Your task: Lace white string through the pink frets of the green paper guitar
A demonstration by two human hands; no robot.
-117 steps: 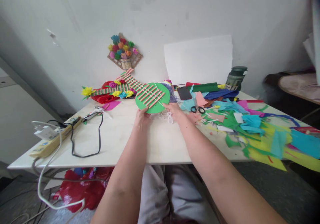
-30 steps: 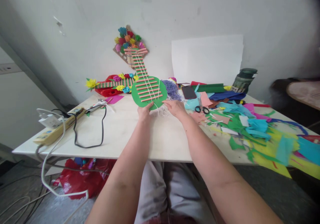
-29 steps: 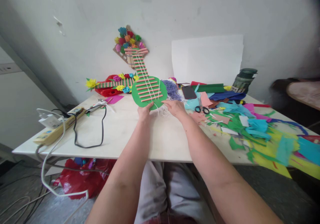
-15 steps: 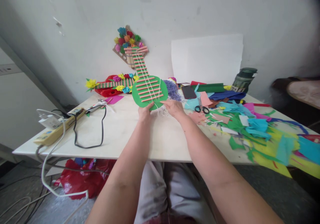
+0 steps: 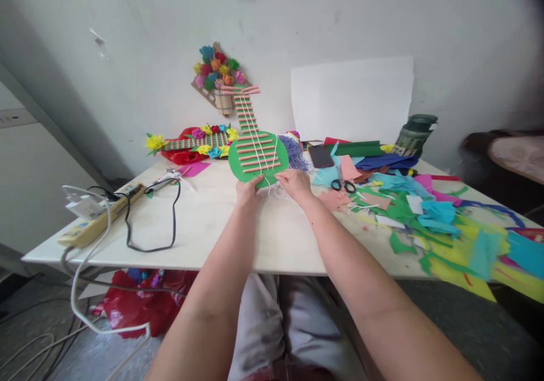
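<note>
A green craft lute [image 5: 236, 157] with a round body, pink stick bars and white strings stands tilted above the table, its neck pointing up and away. My left hand [image 5: 249, 191] grips the lute's lower edge, thumb pressed on its front. At the lower right edge, my right hand [image 5: 294, 182] is closed in a pinch on the end of a white string [image 5: 274, 160]. Loose white thread hangs below the body between the hands. Behind the lute lie a flower-trimmed stick instrument [image 5: 195, 143] and a bundle of purple shredded paper [image 5: 293, 153].
On the right are black scissors [image 5: 343, 186], a phone [image 5: 321, 156], a dark green bottle [image 5: 414, 134] and many paper scraps [image 5: 399, 211]. A power strip [image 5: 102, 216] with cables and a glue gun [image 5: 168, 178] are on the left. A flower craft [image 5: 216, 69] leans on the wall.
The lute has shifted slightly right and its neck has dropped a little, leaning less to the left. My left hand keeps its grip, and my right hand's fingers have drawn closer together.
</note>
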